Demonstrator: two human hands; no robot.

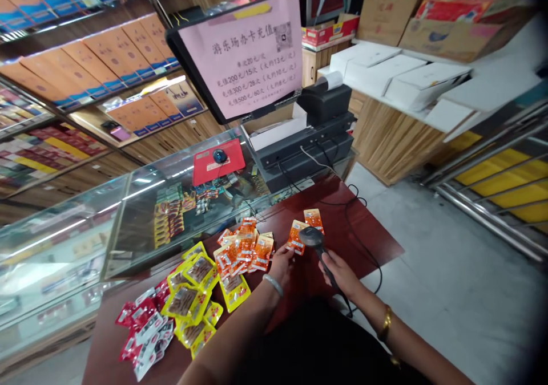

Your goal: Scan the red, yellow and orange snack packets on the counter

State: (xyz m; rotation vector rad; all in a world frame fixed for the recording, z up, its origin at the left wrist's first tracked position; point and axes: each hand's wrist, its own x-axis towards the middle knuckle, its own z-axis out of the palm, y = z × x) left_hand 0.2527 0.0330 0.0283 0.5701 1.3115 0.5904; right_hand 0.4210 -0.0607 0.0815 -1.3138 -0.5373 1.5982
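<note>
Orange snack packet (296,236) is sitting just right of the frame's centre on the dark red counter (377,242), and I am pinching its lower edge with my left hand (282,259), fingers closed narrowly on it. My right hand (340,274) is wrapping around the handle of a black barcode scanner (314,241), whose head is hovering right over the packet's right side, touching or nearly touching it; I cannot tell which. A second orange packet (314,218) is lying just above the scanner head. Left of my left hand a heap of orange packets (244,251) is spreading over the counter, then yellow packets (192,294) towards the lower left, and red-and-white packets (143,328) nearest the lower left corner. The scanner's black cable (357,225) is looping across the counter's right part. Above centre, a pink notice (250,51) is covering the back of a monitor, with a black receipt printer (325,100) just to its right. A red mouse pad (216,159) carrying a mouse is resting on the glass display case (128,219).
</note>
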